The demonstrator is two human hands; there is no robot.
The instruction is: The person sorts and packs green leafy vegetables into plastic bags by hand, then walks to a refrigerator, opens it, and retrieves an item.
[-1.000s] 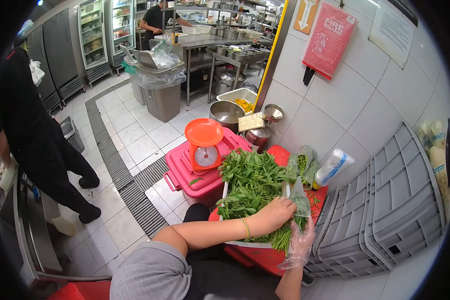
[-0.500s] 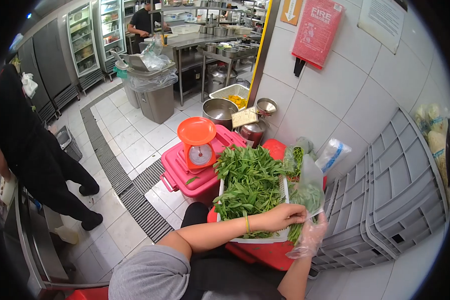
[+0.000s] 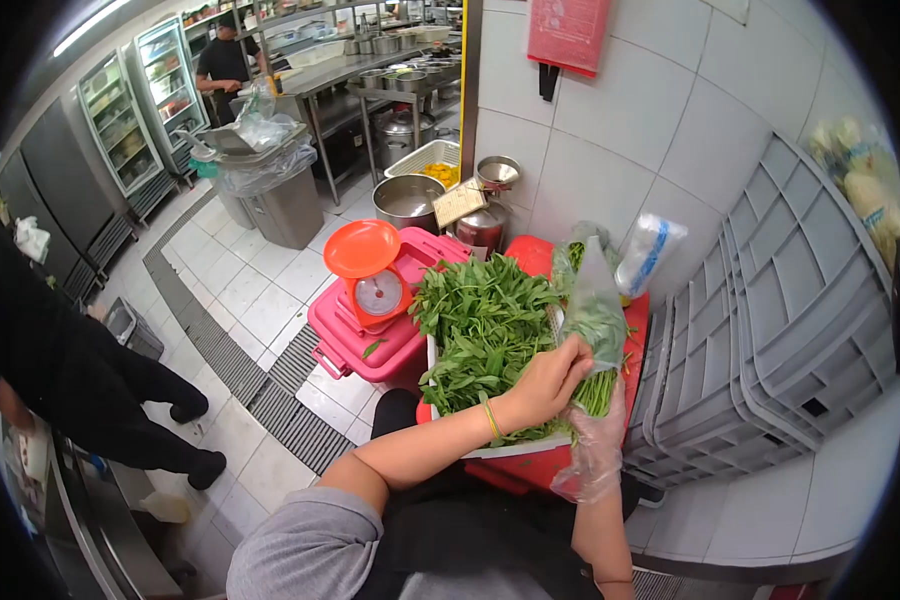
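While cradling a bundle of green stems [image 3: 598, 393] in the gloved right hand [image 3: 598, 428], at the right edge of the white tray [image 3: 515, 451] in the head view, pinching the lip of a clear plastic bag [image 3: 595, 295] with the bare left hand [image 3: 548, 382], with thumb pressed to fingertips. Clamping the stems in the right fingers, as far as visible; cannot tell the lie of each finger behind them. Covering the leafy end with the bag, leaving the stems bare toward the body. Inside the tray, can see a heap of loose leafy greens [image 3: 485, 325]; under it, a red surface [image 3: 532, 258]. Beyond its far right corner, can make out a second bagged bunch [image 3: 575, 250] and a tilted roll of clear bags [image 3: 652, 255]. Left of the tray, can see a pink lidded bin [image 3: 342, 338] bearing an orange-red scale [image 3: 363, 255]. Right of it, grey crates [image 3: 760, 330]; well to its left, a person in black clothing [image 3: 70, 370].
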